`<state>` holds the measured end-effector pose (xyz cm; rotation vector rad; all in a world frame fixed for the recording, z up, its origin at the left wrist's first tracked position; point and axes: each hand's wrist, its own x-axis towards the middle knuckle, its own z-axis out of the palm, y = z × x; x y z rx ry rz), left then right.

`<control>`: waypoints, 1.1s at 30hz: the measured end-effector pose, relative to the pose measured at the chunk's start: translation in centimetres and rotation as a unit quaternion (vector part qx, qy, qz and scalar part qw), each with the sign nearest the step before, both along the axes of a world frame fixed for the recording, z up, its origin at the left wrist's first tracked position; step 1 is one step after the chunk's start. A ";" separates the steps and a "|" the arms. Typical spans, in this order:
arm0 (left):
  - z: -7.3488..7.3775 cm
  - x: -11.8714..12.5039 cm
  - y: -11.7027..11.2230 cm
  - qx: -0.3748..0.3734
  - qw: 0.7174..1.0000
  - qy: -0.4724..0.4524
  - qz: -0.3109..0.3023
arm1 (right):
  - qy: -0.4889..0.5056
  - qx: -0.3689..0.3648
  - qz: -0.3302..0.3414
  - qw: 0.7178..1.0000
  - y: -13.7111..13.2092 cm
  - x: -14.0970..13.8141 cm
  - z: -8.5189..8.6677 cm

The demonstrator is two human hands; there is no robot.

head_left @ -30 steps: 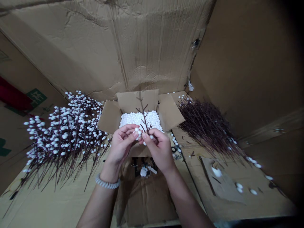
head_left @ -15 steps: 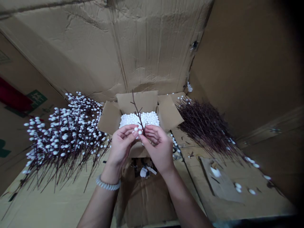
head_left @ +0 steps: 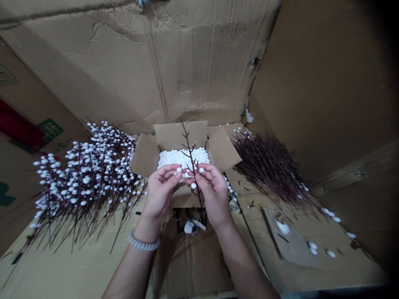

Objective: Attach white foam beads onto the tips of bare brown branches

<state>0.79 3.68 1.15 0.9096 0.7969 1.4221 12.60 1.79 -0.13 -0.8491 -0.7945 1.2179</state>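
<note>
Between thumb and fingers, my left hand (head_left: pixel 159 189) pinches a small white ball (head_left: pixel 178 170). My right hand (head_left: pixel 212 193) is closed on a thin dark brown twig (head_left: pixel 189 146) that stands nearly upright, its forked tip leaning left. Two white balls show on the twig near my right fingers, one at the thumb (head_left: pixel 193 185) and one above it (head_left: pixel 201 170). Just beyond both hands, an open cardboard box (head_left: pixel 144 153) holds a heap of white balls (head_left: pixel 170 157).
Finished-looking twigs covered in white balls (head_left: pixel 84 178) lie in a pile at left. A bundle of bare brown twigs (head_left: pixel 268 162) lies at right. Loose white balls (head_left: pixel 331 253) and a cardboard scrap (head_left: pixel 293 245) are on the right surface. Tall cardboard walls (head_left: pixel 199 62) stand behind.
The twig has shifted right and turned in my right hand, and its lower stem now shows. White balls now show on it by my right fingers. My left hand has moved slightly away from it.
</note>
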 end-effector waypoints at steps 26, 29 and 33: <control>0.1 -0.4 -0.3 0.003 0.999 0.047 -0.026 | 0.110 -0.026 0.055 0.992 0.2 0.2 0.5; 0.2 -0.3 -0.3 0.011 0.998 0.053 -0.032 | 0.100 -0.025 0.050 0.993 0.2 0.1 0.3; 0.1 -0.4 -0.4 0.013 0.997 0.069 -0.044 | 0.062 -0.021 0.039 0.997 0.2 0.2 0.2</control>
